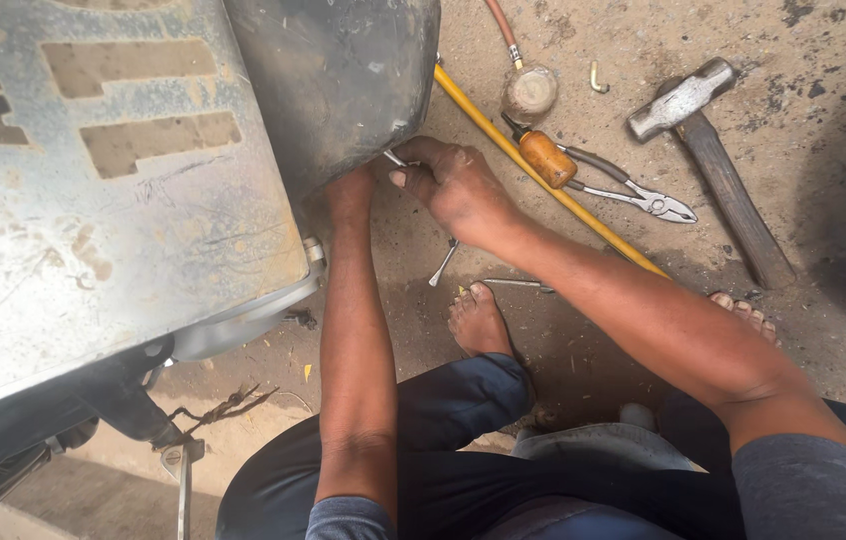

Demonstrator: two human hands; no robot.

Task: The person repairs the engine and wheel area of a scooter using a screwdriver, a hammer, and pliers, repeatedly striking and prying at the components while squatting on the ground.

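Gripping a thin metal tool, right hand is closed around it at the dark vehicle panel's lower edge. Left hand reaches under the panel, fingers hidden, can't tell grip. Pliers, hammer, yellow rod lie on dirt nearby.

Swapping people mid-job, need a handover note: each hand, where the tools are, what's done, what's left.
Right hand: closed grip on a thin metal tool, its tip at the lower edge of the dark tank.
Left hand: reaches up under the tank, fingers hidden; whether it holds anything cannot be told.
On the ground: yellow rod, wooden-handled screwdriver, pliers, hammer, a small spanner by the bare foot.
Done: nothing visibly removed.
Left: the work under the tank looks unfinished; the fastener is out of sight.
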